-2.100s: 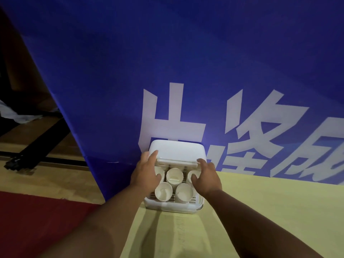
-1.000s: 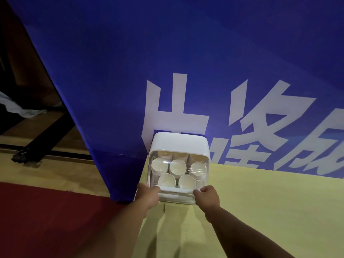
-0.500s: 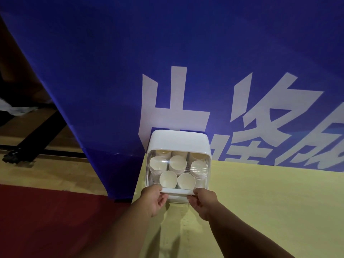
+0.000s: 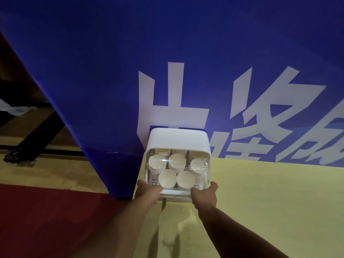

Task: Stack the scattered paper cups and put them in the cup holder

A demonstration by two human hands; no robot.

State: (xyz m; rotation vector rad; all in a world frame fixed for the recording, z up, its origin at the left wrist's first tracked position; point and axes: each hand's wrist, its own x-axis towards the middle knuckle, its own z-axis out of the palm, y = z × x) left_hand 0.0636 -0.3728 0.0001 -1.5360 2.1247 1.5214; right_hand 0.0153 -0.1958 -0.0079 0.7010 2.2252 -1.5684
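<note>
A white cup holder box (image 4: 177, 139) stands on the yellow table (image 4: 260, 192) against a blue banner. Its clear front cover is down, and several stacks of white paper cups (image 4: 176, 162) show through it, mouths facing me. My left hand (image 4: 148, 192) grips the box's lower left front corner. My right hand (image 4: 204, 195) grips the lower right front corner, thumb along the side. The fingertips of both hands are hidden under the front edge.
The blue banner (image 4: 167, 71) with large white characters rises right behind the box. A red carpet (image 4: 46, 220) and wooden floor lie left of the table's edge, with a black stand base (image 4: 20, 157) farther left.
The clear cover came down over the cups. My hands moved from the box's upper sides to its bottom front edge, then spread out to the lower corners.
</note>
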